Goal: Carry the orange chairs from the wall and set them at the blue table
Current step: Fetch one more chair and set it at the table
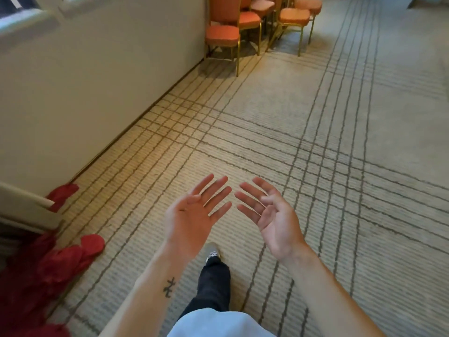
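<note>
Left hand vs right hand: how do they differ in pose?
Left hand faces palm up, fingers straight and spread; right hand tilts its palm toward the left, fingers slightly bent. Left forearm carries a small dark tattoo; right forearm shows none. Both are empty, held over the carpet, short of the orange chairs.

Venue: hotel/banquet function rm — gold-framed orange chairs [245, 23] grouped far by wall [97, 81], plaid commercial carpet [315, 142], red fabric [48, 268] near left.
</note>
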